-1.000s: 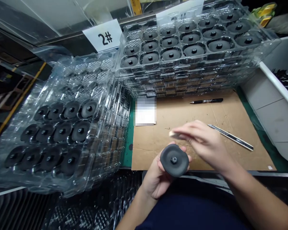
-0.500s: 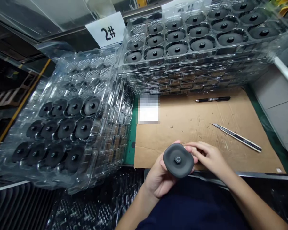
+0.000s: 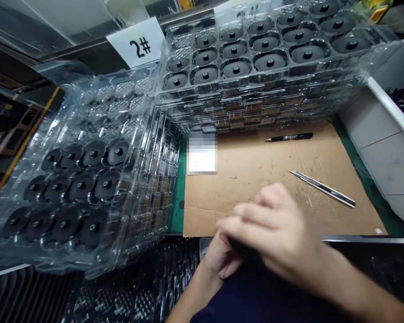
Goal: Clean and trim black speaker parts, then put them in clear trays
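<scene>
- Two hands and one dark moulded disc [image 3: 243,249] occupy the lower centre of the head view, at the near edge of a cardboard sheet [image 3: 283,179] and just above a navy garment [image 3: 256,298].
- Change from the preceding view: the right hand [image 3: 276,229] has moved from beside the disc's rim to over its face, hiding the central stud. This hand is motion-blurred. The whole scene also sits slightly further left in the frame.
- Disc: only a thin dark sliver of its rim shows, between the two hands; its face cannot be inspected here.
- Left hand [image 3: 218,258]: cupped beneath the disc and supporting it, with its fingers [image 3: 227,264] curled in and partly hidden.
- Right hand: its fingers [image 3: 245,218] are close together and bent over the disc, touching it or nearly so. Blur prevents telling whether they grip it.
- Left of the sheet: a stack of clear blister trays [image 3: 148,148] holding rows of similar studded discs, one per pocket.
- Beyond the sheet: a second, taller stack of clear blister trays [image 3: 195,96], likewise filled, beside a white "2#" card [image 3: 134,42].
- On the sheet: a black pen [image 3: 288,137] and a slim utility knife [image 3: 321,189], well apart from the hands.
- Under the sheet: a green mat [image 3: 177,197] on the tabletop, with a blurred white label [image 3: 202,154] at the sheet's far edge.
</scene>
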`<state>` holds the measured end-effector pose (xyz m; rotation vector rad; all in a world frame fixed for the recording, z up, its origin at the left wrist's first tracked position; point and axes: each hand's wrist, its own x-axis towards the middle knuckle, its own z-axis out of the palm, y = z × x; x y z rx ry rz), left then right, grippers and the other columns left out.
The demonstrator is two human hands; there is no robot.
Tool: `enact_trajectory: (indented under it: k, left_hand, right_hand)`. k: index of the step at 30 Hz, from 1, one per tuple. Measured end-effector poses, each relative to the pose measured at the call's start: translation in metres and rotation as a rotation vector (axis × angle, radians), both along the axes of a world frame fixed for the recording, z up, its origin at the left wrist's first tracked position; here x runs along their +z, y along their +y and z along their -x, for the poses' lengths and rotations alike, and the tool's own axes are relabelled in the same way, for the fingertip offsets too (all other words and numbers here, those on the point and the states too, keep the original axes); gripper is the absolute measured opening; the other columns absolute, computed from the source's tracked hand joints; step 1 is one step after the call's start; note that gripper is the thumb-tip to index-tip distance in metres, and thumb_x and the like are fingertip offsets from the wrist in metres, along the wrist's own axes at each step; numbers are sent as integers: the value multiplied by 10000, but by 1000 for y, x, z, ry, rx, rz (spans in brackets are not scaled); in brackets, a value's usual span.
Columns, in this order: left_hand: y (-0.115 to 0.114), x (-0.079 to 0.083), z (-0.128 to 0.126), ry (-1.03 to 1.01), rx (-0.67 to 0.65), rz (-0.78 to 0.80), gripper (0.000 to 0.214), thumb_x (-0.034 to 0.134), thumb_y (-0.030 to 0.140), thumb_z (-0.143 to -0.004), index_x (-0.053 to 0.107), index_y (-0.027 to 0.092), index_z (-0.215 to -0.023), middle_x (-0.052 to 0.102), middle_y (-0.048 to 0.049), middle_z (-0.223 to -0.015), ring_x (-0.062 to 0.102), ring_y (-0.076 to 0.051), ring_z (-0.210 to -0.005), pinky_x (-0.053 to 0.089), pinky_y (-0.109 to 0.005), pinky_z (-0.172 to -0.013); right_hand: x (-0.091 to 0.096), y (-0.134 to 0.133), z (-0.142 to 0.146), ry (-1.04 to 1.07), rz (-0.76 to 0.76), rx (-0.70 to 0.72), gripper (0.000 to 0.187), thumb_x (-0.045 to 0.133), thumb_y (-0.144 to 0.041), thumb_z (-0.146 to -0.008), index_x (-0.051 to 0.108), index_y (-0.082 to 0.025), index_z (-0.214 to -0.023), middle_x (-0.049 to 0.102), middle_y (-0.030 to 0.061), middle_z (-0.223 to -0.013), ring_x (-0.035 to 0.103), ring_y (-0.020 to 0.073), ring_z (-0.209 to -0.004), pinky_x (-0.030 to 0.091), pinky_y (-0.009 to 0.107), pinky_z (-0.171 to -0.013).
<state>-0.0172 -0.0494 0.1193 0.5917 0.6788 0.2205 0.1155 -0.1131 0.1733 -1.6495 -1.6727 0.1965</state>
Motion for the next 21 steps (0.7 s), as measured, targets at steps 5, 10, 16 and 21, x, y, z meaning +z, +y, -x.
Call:
enact_trajectory:
  k: [5,10,16,21]
  left_hand:
    - [6,4,-2,-135,-34,101,499,745,468,-645,625,219,-1060,665,-42,-1012,619,-254,-991,476,-384,-923]
    - [9,8,-1,-225,-19,187,603,755,447,-627,580,230,-1161,636,-66,-1144,621,-272,-1015,493,-336,-874]
    - [12,6,-1,-191,10,207,579,760,419,-616,595,242,-1141,627,-67,-1156,634,-268,-975,512,-355,-846]
    - [8,8,-6,-131,24,177,608,774,418,-603,584,251,-1156,608,-74,-1184,600,-282,-1037,493,-376,-885]
  right_hand:
    - [-9,-1,-17,106,-14,-117,227,477,-178,-893,663,-239,-1008,684,-2,-932,491,138,-735,334,327,-693]
    - [-52,-21,-32,486,242,-409,199,516,-293,-882,658,-277,-1020,654,0,-925,568,129,-790,420,257,-663]
    - [-116,-46,-9,571,429,-426,191,536,-283,-845,697,-223,-928,633,14,-736,569,137,-632,432,260,-569]
    - [-72,-38,-8,574,287,-558,222,500,-294,-882,645,-248,-1044,636,24,-957,590,141,-811,464,255,-664]
